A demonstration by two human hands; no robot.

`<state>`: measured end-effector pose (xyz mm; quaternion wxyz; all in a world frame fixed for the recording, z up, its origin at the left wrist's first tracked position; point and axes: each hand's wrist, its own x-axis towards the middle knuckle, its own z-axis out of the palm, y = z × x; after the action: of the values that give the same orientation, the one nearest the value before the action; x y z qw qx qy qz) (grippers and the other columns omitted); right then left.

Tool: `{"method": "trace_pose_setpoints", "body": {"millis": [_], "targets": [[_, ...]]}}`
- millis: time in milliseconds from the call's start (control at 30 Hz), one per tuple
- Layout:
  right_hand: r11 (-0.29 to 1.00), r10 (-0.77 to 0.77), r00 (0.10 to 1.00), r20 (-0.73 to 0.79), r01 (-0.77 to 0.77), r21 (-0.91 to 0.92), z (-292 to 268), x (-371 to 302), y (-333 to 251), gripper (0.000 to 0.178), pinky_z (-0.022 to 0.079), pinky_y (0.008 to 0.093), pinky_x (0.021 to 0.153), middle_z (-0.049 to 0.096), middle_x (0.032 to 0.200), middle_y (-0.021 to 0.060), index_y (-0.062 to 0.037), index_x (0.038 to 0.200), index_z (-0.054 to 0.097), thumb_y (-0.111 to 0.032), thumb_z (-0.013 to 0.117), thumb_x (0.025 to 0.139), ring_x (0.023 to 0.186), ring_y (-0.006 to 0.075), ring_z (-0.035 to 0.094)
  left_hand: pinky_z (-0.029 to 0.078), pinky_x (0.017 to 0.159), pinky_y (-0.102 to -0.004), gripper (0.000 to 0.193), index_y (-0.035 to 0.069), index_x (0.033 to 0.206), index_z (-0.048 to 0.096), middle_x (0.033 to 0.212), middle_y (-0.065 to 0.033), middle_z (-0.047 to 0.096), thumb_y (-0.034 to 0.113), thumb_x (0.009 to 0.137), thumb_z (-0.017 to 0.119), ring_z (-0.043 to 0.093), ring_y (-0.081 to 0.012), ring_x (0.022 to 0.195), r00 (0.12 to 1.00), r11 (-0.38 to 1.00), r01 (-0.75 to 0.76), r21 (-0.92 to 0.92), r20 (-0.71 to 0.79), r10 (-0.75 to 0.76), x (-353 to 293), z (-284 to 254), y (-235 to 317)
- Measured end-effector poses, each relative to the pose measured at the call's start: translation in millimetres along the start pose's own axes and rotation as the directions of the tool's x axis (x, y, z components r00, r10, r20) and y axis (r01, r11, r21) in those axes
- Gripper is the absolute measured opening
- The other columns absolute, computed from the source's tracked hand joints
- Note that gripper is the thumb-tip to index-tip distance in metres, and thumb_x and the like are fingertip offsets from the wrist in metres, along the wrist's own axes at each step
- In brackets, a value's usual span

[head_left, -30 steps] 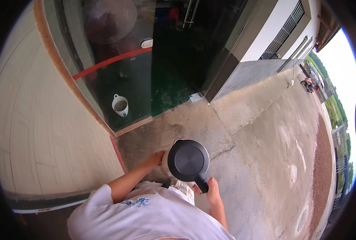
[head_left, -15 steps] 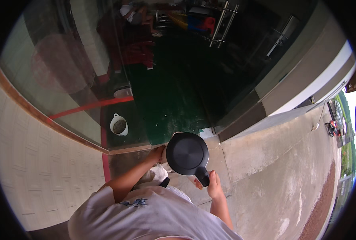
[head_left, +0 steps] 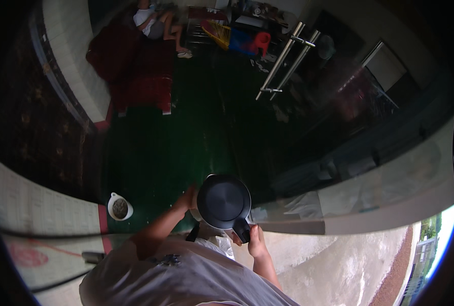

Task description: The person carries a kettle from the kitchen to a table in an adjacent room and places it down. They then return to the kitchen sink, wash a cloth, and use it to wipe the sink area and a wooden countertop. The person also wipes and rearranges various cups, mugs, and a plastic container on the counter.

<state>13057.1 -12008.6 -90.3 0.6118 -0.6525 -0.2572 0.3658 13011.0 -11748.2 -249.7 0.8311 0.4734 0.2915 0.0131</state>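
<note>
A round kettle with a flat black lid, a pale rim and a black handle hangs in front of my body, seen from above. My right hand is closed round the handle at its near right side. On the far left side, my left hand presses against the kettle's body. Most of that hand's fingers are blurred or hidden behind the kettle. The lid covers whatever is inside.
Around me is a doorway with a glass door and long metal handles. A white pot with grey contents stands on the green floor. Farther back are a dark red sofa, a seated person and a red stool.
I have moved forward through the doorway, carrying the kettle. The sofa, the seated person and the white pot now appear closer. Both hands stay at the kettle.
</note>
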Motion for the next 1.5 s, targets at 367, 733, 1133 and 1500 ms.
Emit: {"method": "trace_pose_setpoints", "body": {"millis": [367, 733, 1133, 1500], "targets": [[0.998, -0.031, 0.985, 0.17, 0.023, 0.051, -96, 343, -75, 0.073, 0.043, 0.0283, 0.057, 0.059, 0.064, 0.0044, -0.0026, 0.072, 0.059, -0.07, 0.038, 0.092, 0.061, 0.0143, 0.056, 0.049, 0.07, -0.0244, 0.062, 0.013, 0.125, 0.062, 0.097, -0.0009, 0.068, 0.06, 0.095, 0.036, 0.064, -0.0116, 0.083, 0.968, 0.994, 0.056, 0.09, -0.249, -0.032, 229, -30, 222], [0.988, -0.155, 0.988, -0.011, 0.155, 0.012, -145, 654, -116, 0.082, 0.044, 0.0289, 0.055, 0.058, 0.062, 0.0055, 0.0018, 0.071, 0.059, -0.074, 0.036, 0.09, 0.058, 0.0144, 0.056, 0.047, 0.084, -0.0328, 0.05, 0.007, 0.118, 0.064, 0.1, -0.0051, 0.068, 0.047, 0.098, 0.042, 0.063, -0.0174, 0.091, 0.996, 0.975, -0.071, 0.212, 0.059, 0.059, 547, -90, 420], [0.991, -0.086, 0.918, -0.386, 0.118, 0.059, -272, 908, -164, 0.089, 0.043, 0.0298, 0.055, 0.058, 0.061, 0.0045, 0.0, 0.069, 0.06, -0.082, 0.027, 0.085, 0.057, 0.014, 0.054, 0.047, 0.085, -0.0338, 0.044, 0.009, 0.116, 0.064, 0.102, -0.005, 0.069, 0.041, 0.1, 0.041, 0.064, -0.0186, 0.097, 0.86, 0.812, -0.321, 0.488, 0.509, 0.033, 928, -15, 557], [0.998, -0.033, 0.809, -0.588, 0.061, 0.028, -472, 1072, -218, 0.095, 0.043, 0.0297, 0.055, 0.057, 0.059, 0.0029, -0.0013, 0.066, 0.059, -0.085, 0.018, 0.083, 0.058, 0.0141, 0.054, 0.049, 0.084, -0.0337, 0.046, 0.007, 0.12, 0.062, 0.104, -0.0064, 0.068, 0.042, 0.101, 0.039, 0.064, -0.0177, 0.098, 0.679, 0.825, -0.312, 0.472, 0.718, -0.154, 1177, 165, 658]]}}
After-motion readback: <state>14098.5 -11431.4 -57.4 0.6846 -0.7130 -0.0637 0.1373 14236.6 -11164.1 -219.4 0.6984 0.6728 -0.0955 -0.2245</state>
